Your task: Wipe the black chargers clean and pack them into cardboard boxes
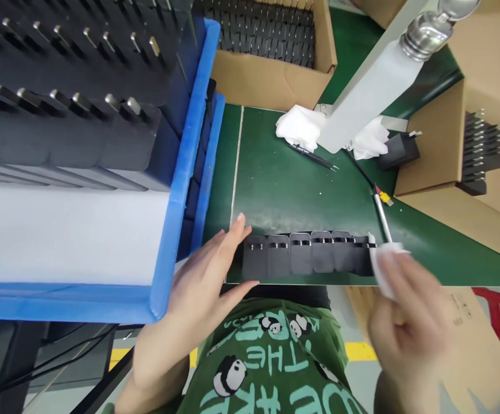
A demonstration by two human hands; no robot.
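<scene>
A row of several black plug adapters (300, 259) lies along the front edge of the green bench, metal pins showing. My left hand (209, 282) is at the row's left end, fingers stretched out and thumb apart, at or touching the first adapter. At the opposite end, my right hand (409, 322) pinches a folded white wipe (385, 267) that reaches the last adapter. This hand is smeared by motion. A white-handled, pen-like tool (383, 217) lies just behind the wipe.
A blue tray (164, 253) of adapters stands at left. Cardboard boxes (271, 80) (431, 138) of adapters sit behind and right. A white dispenser bottle (370, 86), crumpled wipes (302, 126), black tweezers (312, 156) and a loose adapter (399, 150) occupy the bench's back.
</scene>
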